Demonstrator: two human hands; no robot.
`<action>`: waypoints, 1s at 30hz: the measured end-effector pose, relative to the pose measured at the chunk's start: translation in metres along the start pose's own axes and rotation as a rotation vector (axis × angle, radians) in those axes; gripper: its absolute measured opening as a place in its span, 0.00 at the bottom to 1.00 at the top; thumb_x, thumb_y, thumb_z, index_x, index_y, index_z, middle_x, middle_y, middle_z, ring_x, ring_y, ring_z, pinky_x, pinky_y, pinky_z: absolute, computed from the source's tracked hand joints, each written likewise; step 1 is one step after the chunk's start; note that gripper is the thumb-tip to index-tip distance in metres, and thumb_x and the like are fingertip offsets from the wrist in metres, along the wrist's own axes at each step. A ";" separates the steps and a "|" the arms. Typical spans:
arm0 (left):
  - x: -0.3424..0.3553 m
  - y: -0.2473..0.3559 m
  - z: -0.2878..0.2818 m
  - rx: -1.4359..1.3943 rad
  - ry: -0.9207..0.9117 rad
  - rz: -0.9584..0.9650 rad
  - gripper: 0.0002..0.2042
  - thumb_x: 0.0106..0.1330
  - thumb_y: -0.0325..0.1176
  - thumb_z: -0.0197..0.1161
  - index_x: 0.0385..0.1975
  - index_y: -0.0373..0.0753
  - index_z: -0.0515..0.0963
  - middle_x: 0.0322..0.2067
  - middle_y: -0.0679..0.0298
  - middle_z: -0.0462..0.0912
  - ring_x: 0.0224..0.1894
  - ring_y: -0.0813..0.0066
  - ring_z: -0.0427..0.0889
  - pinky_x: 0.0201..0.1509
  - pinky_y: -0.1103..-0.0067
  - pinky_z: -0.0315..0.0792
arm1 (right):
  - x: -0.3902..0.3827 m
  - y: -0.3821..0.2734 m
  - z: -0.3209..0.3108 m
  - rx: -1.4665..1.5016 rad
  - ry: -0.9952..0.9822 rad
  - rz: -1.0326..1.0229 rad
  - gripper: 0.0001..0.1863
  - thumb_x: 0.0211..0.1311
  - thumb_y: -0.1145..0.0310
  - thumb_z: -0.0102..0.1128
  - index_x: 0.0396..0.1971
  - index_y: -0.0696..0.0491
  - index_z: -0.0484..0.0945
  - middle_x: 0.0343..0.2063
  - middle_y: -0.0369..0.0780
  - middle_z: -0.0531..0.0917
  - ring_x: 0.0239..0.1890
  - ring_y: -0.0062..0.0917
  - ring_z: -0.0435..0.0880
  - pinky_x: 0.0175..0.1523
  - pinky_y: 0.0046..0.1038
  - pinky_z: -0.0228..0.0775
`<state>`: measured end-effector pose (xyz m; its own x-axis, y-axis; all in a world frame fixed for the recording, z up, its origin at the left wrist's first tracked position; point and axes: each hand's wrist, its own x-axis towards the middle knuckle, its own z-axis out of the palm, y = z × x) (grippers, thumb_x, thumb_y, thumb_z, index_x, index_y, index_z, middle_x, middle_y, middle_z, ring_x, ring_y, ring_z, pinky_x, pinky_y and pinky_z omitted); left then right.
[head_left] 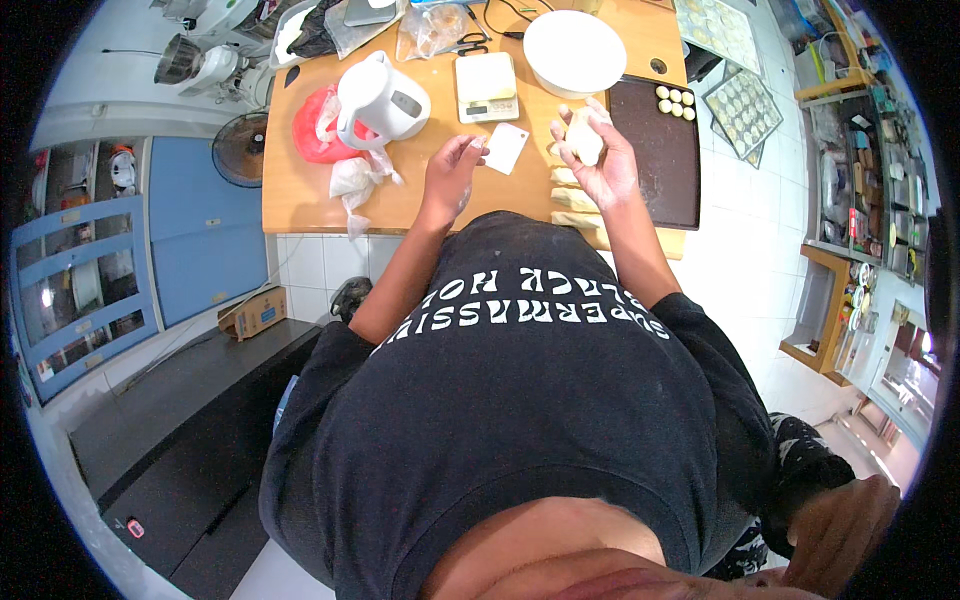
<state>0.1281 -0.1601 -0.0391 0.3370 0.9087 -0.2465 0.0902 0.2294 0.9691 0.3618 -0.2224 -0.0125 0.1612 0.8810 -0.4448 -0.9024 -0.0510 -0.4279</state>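
The right hand (pixel 608 168) is near the top middle, its fingers curled around a dough lump (pixel 585 138). The left hand (pixel 454 170) has bent fingers by a white card (pixel 507 149); I can't tell if they pinch it. Small balls (pixel 676 102) look done, sitting on the dark tray (pixel 650 185) at upper right. The lump and the dough strips (pixel 574 198) below it look left to shape. I can't tell what's in the white bowl (pixel 575 50).

Blue cabinets (pixel 208 235) stand left, crowded shelves (pixel 850 170) right, beside white-tiled floor (pixel 745 265).
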 end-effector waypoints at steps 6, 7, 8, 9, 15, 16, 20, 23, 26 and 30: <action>0.005 -0.016 -0.001 0.015 0.020 0.038 0.17 0.75 0.45 0.57 0.50 0.38 0.82 0.40 0.66 0.86 0.41 0.77 0.81 0.46 0.78 0.70 | 0.011 0.010 -0.024 -0.040 -0.086 0.071 0.12 0.76 0.51 0.54 0.41 0.43 0.72 0.28 0.36 0.78 0.21 0.22 0.75 0.17 0.22 0.61; 0.005 -0.018 -0.003 0.013 0.043 0.016 0.16 0.75 0.44 0.58 0.50 0.38 0.81 0.40 0.66 0.86 0.41 0.77 0.81 0.46 0.77 0.70 | 0.012 0.011 -0.022 -0.057 -0.114 0.077 0.13 0.76 0.50 0.54 0.37 0.43 0.72 0.24 0.36 0.77 0.18 0.22 0.73 0.16 0.21 0.60; 0.005 -0.020 -0.003 0.005 0.052 0.015 0.16 0.75 0.44 0.58 0.50 0.38 0.81 0.40 0.66 0.86 0.41 0.77 0.81 0.46 0.77 0.70 | 0.011 0.010 -0.019 -0.067 -0.115 0.085 0.13 0.76 0.50 0.54 0.37 0.43 0.72 0.24 0.36 0.77 0.18 0.22 0.73 0.16 0.21 0.60; 0.005 -0.022 -0.005 -0.007 0.040 0.009 0.16 0.75 0.43 0.58 0.50 0.38 0.81 0.40 0.65 0.86 0.40 0.77 0.81 0.45 0.77 0.70 | 0.011 0.009 -0.017 -0.099 -0.064 0.073 0.13 0.76 0.51 0.54 0.36 0.43 0.71 0.22 0.36 0.76 0.16 0.22 0.71 0.15 0.22 0.59; -0.004 -0.025 -0.015 0.008 0.088 -0.037 0.16 0.75 0.43 0.58 0.50 0.38 0.81 0.40 0.65 0.85 0.41 0.78 0.81 0.47 0.76 0.71 | 0.020 0.022 -0.015 -0.144 0.022 0.134 0.13 0.74 0.51 0.58 0.34 0.43 0.71 0.19 0.34 0.75 0.14 0.22 0.70 0.15 0.22 0.57; -0.004 -0.025 -0.016 0.013 0.100 -0.066 0.16 0.75 0.43 0.57 0.50 0.38 0.81 0.40 0.65 0.85 0.41 0.78 0.81 0.48 0.76 0.71 | 0.021 0.024 -0.014 -0.158 0.054 0.145 0.13 0.73 0.51 0.58 0.34 0.43 0.71 0.19 0.34 0.74 0.14 0.21 0.70 0.15 0.22 0.57; -0.007 -0.027 -0.024 -0.048 0.107 -0.069 0.16 0.75 0.43 0.58 0.50 0.38 0.81 0.40 0.65 0.85 0.43 0.78 0.80 0.49 0.76 0.71 | 0.024 0.036 -0.012 -0.225 0.140 0.189 0.13 0.74 0.52 0.58 0.34 0.44 0.70 0.19 0.34 0.74 0.14 0.21 0.70 0.15 0.22 0.55; -0.007 -0.032 -0.034 -0.086 0.116 -0.055 0.16 0.76 0.44 0.58 0.51 0.38 0.81 0.40 0.66 0.85 0.43 0.78 0.80 0.48 0.76 0.70 | 0.027 0.049 -0.009 -0.267 0.174 0.162 0.13 0.74 0.52 0.57 0.34 0.44 0.70 0.19 0.34 0.74 0.15 0.21 0.70 0.16 0.22 0.55; -0.003 -0.037 -0.050 -0.113 0.080 -0.063 0.16 0.75 0.43 0.58 0.51 0.39 0.81 0.40 0.66 0.85 0.43 0.79 0.80 0.47 0.77 0.69 | 0.028 0.058 -0.005 -0.181 0.176 0.159 0.13 0.74 0.54 0.58 0.35 0.45 0.69 0.20 0.38 0.75 0.16 0.22 0.70 0.16 0.21 0.57; 0.006 -0.031 -0.082 -0.104 0.058 -0.045 0.16 0.75 0.43 0.58 0.51 0.38 0.81 0.40 0.67 0.85 0.43 0.80 0.79 0.46 0.80 0.68 | 0.034 0.079 0.014 -0.220 0.250 0.115 0.13 0.74 0.53 0.56 0.34 0.45 0.69 0.20 0.37 0.75 0.16 0.22 0.70 0.16 0.23 0.57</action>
<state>0.0508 -0.1331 -0.0706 0.2797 0.9146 -0.2919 0.0052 0.3025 0.9531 0.2902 -0.1898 -0.0503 0.1813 0.7224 -0.6672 -0.8169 -0.2671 -0.5112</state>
